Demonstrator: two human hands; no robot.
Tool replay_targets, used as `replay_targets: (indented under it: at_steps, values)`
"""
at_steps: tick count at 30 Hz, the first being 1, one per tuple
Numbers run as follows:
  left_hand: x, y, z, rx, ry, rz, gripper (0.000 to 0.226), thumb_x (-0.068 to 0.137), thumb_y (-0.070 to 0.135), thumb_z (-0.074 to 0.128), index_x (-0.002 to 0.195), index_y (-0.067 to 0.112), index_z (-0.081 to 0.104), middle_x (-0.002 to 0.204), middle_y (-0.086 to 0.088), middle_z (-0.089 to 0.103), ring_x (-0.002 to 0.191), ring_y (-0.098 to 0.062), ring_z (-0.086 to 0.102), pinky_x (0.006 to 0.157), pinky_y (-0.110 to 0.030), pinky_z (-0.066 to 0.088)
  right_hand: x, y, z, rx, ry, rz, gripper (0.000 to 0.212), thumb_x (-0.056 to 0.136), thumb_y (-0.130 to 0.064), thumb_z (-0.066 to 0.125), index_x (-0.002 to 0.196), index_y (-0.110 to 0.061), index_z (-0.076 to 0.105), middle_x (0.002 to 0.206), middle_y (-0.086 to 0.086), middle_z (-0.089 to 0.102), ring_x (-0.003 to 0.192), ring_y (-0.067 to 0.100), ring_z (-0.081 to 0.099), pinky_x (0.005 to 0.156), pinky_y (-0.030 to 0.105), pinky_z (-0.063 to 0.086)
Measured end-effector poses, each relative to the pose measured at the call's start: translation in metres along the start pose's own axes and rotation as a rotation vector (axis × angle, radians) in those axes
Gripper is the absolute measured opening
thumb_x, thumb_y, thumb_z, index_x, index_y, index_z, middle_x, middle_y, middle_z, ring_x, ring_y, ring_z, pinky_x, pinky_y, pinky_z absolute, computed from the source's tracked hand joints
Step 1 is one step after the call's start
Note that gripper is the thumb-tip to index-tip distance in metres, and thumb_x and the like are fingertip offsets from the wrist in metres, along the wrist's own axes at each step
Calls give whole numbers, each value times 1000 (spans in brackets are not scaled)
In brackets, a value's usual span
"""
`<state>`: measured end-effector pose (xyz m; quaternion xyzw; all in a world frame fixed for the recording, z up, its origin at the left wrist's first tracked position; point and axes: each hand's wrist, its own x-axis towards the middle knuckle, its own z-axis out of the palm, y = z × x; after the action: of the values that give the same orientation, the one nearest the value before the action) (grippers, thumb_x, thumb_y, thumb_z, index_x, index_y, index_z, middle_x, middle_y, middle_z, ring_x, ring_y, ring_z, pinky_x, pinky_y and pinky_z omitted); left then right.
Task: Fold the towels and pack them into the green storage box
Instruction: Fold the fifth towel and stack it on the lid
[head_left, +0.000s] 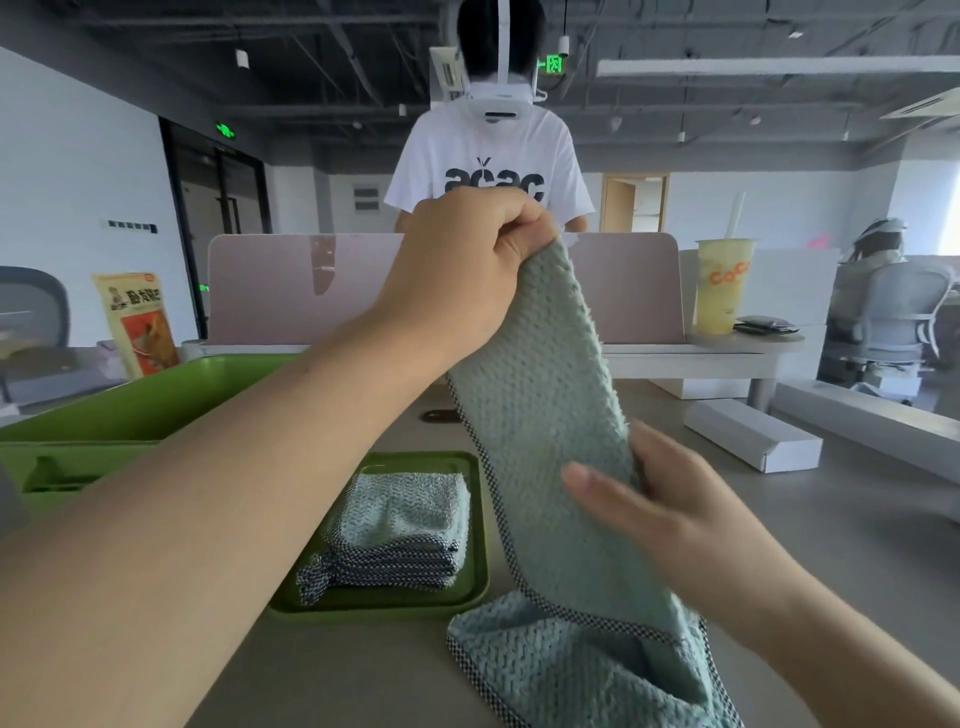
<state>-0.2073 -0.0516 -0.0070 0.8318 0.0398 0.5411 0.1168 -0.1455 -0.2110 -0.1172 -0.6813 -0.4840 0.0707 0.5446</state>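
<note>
Left hand (467, 260) pinches the towel (540, 395) top at 12 o'clock, right hand (670, 525) grips its edge; the lower end bunches on the bench (857, 519), risking a crooked fold.

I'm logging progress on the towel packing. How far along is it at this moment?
Done: a stack of folded towels sits on a green lid. In hand: the left hand and right hand hold one towel up, unfolded. Left: fold it and pack everything into the green box.
</note>
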Motion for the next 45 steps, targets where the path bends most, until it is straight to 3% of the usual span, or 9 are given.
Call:
replay_targets:
  at_steps: [6,11,20,24,28,33,37,42,45]
  values:
    - [4,-1,-3,14,-30,-91,23,95,29,51,102,19,70,81,23,60,75,8,56,68,1,35,40,-21,-8,336,-80,111,20,90,-11,56,84,2,71,91,19,75,79,33,72,78,47,57]
    - [-31,-38,9,-38,-121,-536,43,99,45,26,109,17,58,105,0,63,103,-20,57,85,-30,40,49,-8,-4,658,-75,214,20,83,-8,57,91,4,70,90,20,73,73,30,71,67,40,59]
    - [-116,-68,49,-771,-160,-1175,52,87,59,42,116,20,60,100,-11,72,90,-26,68,78,-39,54,58,40,4,800,12,389,24,87,-13,55,101,2,67,97,21,71,77,31,71,70,41,58]
    - [-132,-70,56,-944,-145,-1135,55,63,64,60,103,27,67,87,-5,75,89,-26,67,81,-40,48,53,53,10,802,37,435,45,70,-19,65,110,4,62,97,20,72,77,31,72,64,38,57]
    - [-142,-68,54,-819,-137,-884,44,67,56,72,109,45,64,107,3,71,105,-12,63,98,-37,43,47,54,14,789,1,435,45,71,-19,65,109,4,62,98,23,72,79,33,71,68,41,58]
    - [-145,-62,49,-647,-14,-708,26,88,29,61,109,46,61,69,-15,57,65,-20,47,65,-32,36,41,51,18,686,23,399,21,89,-11,56,80,-1,72,81,17,74,67,28,71,62,36,57]
    - [-146,-65,48,-464,77,-688,15,88,32,59,101,39,60,55,-8,47,51,-15,41,54,-28,33,41,54,19,465,198,323,16,87,-14,63,100,-17,72,85,10,76,77,29,72,75,49,55]
    - [-140,-57,40,-505,23,-726,17,85,43,61,96,31,62,59,-23,54,43,-10,41,46,-20,32,41,53,16,400,316,185,18,86,-13,64,90,-26,75,77,10,75,69,25,62,70,38,48]
    - [-138,-52,36,-709,-56,-728,30,69,46,73,96,34,66,76,-28,61,65,-21,46,62,-34,34,41,51,11,392,368,126,15,83,-14,67,79,-24,78,76,1,75,74,18,64,77,38,48]
